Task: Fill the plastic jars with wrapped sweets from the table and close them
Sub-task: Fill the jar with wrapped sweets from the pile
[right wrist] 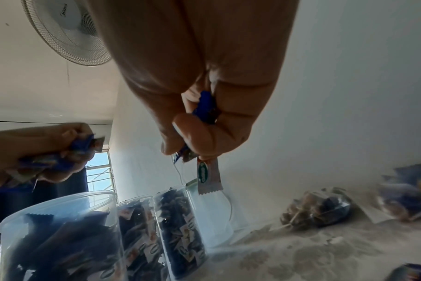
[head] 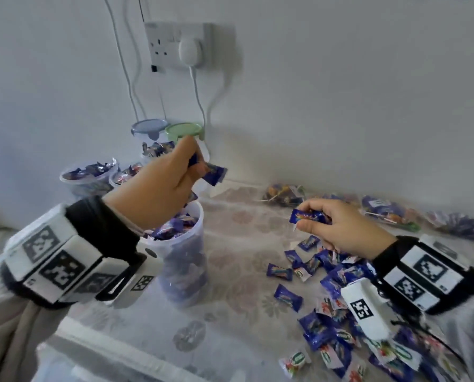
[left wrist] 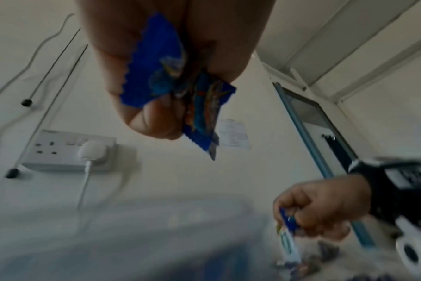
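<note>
While half-hidden in each grip: blue sweets point(head: 215, 173), left hand point(head: 158, 186); more sweets point(head: 307, 216), right hand point(head: 343, 230).

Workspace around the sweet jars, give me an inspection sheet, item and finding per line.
Surface: table under a floral cloth.
Job's things: open jar nearly full of sweets; three more open filled jars behind; loose sweets at right.
Clutter: bagged sweets along the wall; two lidded tubs.
Hands: left hand holds sweets above the jar; right hand holds sweets above the pile.
Cables: white charger lead hangs from the wall socket.
Surroundings: wall fan, window.
</note>
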Action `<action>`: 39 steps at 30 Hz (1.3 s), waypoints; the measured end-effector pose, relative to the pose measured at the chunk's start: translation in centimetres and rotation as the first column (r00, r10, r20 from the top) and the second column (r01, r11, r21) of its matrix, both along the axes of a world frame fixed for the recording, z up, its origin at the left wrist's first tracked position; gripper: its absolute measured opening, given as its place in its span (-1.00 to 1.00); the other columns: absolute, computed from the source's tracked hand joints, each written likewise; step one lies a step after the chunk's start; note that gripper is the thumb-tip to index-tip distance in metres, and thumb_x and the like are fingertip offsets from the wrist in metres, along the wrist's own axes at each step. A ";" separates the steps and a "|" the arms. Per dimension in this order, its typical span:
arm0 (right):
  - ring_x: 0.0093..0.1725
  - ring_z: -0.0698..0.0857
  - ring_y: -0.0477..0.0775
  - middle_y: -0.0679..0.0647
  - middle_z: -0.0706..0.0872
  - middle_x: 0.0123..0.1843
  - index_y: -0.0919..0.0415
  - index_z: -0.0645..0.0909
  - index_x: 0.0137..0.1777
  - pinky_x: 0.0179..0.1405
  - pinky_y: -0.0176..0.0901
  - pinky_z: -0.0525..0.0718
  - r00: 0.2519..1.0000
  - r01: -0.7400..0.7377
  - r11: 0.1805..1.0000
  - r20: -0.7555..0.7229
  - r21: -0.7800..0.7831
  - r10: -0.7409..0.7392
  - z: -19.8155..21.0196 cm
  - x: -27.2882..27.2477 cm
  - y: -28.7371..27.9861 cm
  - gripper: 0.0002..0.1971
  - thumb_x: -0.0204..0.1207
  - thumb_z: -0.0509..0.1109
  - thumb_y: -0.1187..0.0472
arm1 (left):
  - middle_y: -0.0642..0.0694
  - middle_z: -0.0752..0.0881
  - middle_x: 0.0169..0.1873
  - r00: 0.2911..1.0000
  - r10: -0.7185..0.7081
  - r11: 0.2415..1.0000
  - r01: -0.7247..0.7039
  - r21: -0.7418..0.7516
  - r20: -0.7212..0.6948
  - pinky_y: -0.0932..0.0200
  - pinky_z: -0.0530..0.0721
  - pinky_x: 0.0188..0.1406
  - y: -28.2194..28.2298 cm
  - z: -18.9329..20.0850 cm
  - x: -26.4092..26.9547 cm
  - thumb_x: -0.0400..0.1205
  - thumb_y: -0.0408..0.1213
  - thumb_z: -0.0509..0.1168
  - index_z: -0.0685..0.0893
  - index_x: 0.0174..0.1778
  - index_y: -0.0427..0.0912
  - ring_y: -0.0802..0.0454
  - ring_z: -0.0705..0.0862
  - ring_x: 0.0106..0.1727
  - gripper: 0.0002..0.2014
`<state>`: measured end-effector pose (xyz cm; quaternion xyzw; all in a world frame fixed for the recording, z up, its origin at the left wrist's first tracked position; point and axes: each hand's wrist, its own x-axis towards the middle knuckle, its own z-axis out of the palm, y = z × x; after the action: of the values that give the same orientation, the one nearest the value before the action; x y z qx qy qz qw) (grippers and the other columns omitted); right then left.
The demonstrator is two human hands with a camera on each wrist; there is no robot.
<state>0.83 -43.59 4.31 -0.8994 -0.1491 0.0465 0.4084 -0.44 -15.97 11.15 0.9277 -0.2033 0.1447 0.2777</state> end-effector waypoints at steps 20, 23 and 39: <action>-0.62 0.44 -0.08 -0.01 0.61 -0.35 0.16 0.62 0.05 -0.53 -0.30 0.46 0.992 -0.125 0.985 -0.001 0.116 0.126 3.1 2.5 9.3 -0.85 0.54 0.40 0.14 | -0.06 0.56 -0.16 0.989 -0.059 0.991 0.073 -0.108 0.133 0.44 0.39 0.01 5.4 -6.0 1.5 0.63 0.19 -0.21 0.61 0.16 -0.05 0.12 0.48 -0.06 -0.42; -0.62 0.42 -0.08 0.00 0.56 -0.40 0.25 0.62 0.07 -0.57 -0.33 0.44 0.982 -0.188 0.970 0.032 0.153 0.185 4.4 2.6 11.0 -0.83 0.54 0.40 0.19 | 0.08 0.57 -0.08 0.987 -0.055 0.948 0.100 -0.302 0.154 0.52 0.37 0.07 5.5 -6.1 1.8 0.61 0.32 -0.28 0.57 0.17 0.08 0.32 0.50 0.02 -0.38; -0.36 0.64 -0.17 -0.12 0.73 -0.25 0.08 0.63 0.06 -0.31 -0.41 0.58 0.894 -0.447 0.895 -0.029 -0.005 0.447 6.2 2.9 15.9 -0.83 0.49 0.48 0.24 | -0.03 0.64 -0.06 0.996 -0.027 0.607 0.081 -0.790 0.081 0.29 0.59 0.03 7.5 -6.3 1.0 0.51 0.06 0.10 0.54 0.03 -0.07 0.16 0.62 -0.01 -0.67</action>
<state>3.77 -27.74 10.51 -0.8428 -0.3458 0.1518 0.3835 0.52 -8.45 4.87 0.6978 -0.1547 0.2394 0.6571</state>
